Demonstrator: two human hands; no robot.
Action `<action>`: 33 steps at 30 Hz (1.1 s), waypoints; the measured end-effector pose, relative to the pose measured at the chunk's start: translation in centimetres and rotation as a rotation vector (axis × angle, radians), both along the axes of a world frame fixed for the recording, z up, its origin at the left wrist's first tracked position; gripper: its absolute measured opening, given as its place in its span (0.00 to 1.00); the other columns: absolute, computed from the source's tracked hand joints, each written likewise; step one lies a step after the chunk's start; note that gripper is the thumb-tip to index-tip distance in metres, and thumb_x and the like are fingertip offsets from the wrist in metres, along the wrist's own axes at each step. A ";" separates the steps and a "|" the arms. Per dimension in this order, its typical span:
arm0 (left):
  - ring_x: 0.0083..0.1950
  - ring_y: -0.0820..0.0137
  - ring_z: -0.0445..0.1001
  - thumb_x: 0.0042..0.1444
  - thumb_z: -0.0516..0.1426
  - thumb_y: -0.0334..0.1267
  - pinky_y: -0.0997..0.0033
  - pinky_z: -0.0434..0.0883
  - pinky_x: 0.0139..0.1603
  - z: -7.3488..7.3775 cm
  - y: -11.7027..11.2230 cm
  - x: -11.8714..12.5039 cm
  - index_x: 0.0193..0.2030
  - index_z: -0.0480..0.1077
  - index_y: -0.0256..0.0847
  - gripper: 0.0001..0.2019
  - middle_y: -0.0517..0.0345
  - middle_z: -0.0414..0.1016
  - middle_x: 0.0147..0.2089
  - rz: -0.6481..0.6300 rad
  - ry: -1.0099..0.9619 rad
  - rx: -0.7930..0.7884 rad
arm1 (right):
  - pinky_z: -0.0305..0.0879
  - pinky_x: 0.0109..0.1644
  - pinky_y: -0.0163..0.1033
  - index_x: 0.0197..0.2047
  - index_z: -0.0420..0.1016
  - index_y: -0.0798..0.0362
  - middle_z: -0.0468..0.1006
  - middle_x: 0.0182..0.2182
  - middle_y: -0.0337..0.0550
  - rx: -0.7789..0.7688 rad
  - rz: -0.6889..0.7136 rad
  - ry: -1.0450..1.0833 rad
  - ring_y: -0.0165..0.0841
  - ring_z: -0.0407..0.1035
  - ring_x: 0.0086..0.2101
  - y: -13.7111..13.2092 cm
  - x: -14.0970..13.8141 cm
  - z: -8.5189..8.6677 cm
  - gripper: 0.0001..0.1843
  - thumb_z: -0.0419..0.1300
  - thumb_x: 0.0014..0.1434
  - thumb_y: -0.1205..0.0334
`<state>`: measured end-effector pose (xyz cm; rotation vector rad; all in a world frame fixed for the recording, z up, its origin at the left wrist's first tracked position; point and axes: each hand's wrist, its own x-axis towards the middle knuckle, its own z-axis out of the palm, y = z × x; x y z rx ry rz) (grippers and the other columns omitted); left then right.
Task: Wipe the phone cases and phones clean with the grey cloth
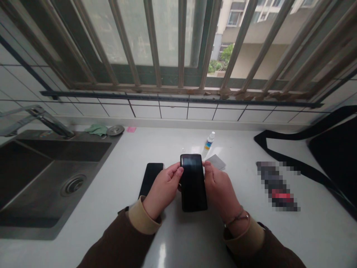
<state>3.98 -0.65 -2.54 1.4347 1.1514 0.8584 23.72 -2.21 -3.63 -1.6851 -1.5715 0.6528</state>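
A black smartphone (193, 186) with a dark screen is held up over the white countertop, its face toward me. My left hand (164, 186) pinches its left edge with the thumb at the front. On the opposite edge, my right hand (220, 186) grips the phone with thumb and curled fingers. A second black phone (150, 178) lies flat on the counter, partly covered by my left hand and sleeve. Behind my right hand is a grey cloth (216, 162), and a small white spray bottle (209, 141) with a blue and yellow label stands just beyond it.
To the left is a dark sink (33, 197) with a chrome faucet (50, 121). A green cloth (96, 129), a metal strainer lid (115, 130) and a pink piece (131, 129) lie behind it. A pixelated item (277, 186) and a black strap (290, 137) are at right.
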 end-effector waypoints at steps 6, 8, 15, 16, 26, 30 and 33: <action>0.33 0.66 0.72 0.73 0.55 0.52 0.68 0.70 0.35 0.2 -0.3 0.3 0.63 0.80 0.42 0.22 0.54 0.81 0.39 -0.107 -0.016 -0.010 | 0.68 0.35 0.44 0.34 0.79 0.50 0.82 0.31 0.48 -0.080 0.035 0.380 0.43 0.75 0.33 0.2 -0.2 0.1 0.42 0.40 0.75 0.26; 0.33 0.66 0.71 0.73 0.55 0.52 0.68 0.69 0.35 0.2 -0.3 0.2 0.61 0.80 0.42 0.22 0.54 0.80 0.38 -0.104 -0.022 -0.014 | 0.67 0.35 0.44 0.34 0.78 0.49 0.81 0.30 0.47 -0.069 0.027 0.402 0.42 0.73 0.32 0.3 -0.3 0.1 0.39 0.43 0.74 0.27; 0.33 0.66 0.71 0.73 0.55 0.54 0.67 0.68 0.34 -0.1 -0.2 0.0 0.59 0.80 0.41 0.22 0.58 0.76 0.35 -0.110 -0.021 -0.039 | 0.63 0.35 0.44 0.35 0.76 0.48 0.80 0.29 0.46 -0.005 0.003 0.230 0.42 0.73 0.31 0.5 -0.3 -0.3 0.38 0.40 0.76 0.30; 0.33 0.67 0.71 0.73 0.55 0.54 0.68 0.68 0.34 -0.1 -0.2 0.0 0.57 0.80 0.41 0.21 0.58 0.75 0.35 -0.109 -0.020 -0.043 | 0.64 0.36 0.44 0.35 0.76 0.49 0.80 0.30 0.47 -0.011 0.008 0.216 0.42 0.74 0.32 0.6 -0.3 -0.4 0.38 0.39 0.76 0.30; 0.29 0.70 0.67 0.72 0.57 0.56 0.70 0.63 0.30 0.5 -0.3 0.1 0.42 0.77 0.40 0.20 0.62 0.70 0.29 -0.024 0.024 -0.008 | 0.62 0.34 0.43 0.33 0.74 0.48 0.78 0.28 0.46 -0.013 0.023 0.250 0.41 0.71 0.30 0.6 -0.4 -0.4 0.37 0.42 0.75 0.28; 0.30 0.70 0.68 0.72 0.58 0.56 0.71 0.65 0.32 -0.3 0.3 -0.6 0.40 0.73 0.41 0.19 0.63 0.71 0.30 0.223 -0.132 0.023 | 0.61 0.27 0.40 0.41 0.79 0.50 0.73 0.21 0.38 -0.146 0.130 0.431 0.37 0.68 0.23 0.2 -0.7 -0.6 0.40 0.40 0.75 0.26; 0.30 0.73 0.66 0.71 0.60 0.54 0.74 0.66 0.32 -0.3 0.6 -0.8 0.41 0.72 0.42 0.17 0.64 0.69 0.31 0.388 -0.330 0.037 | 0.62 0.26 0.38 0.35 0.75 0.49 0.75 0.19 0.38 -0.192 0.225 0.458 0.34 0.68 0.20 -0.3 -1.1 -0.5 0.39 0.42 0.75 0.26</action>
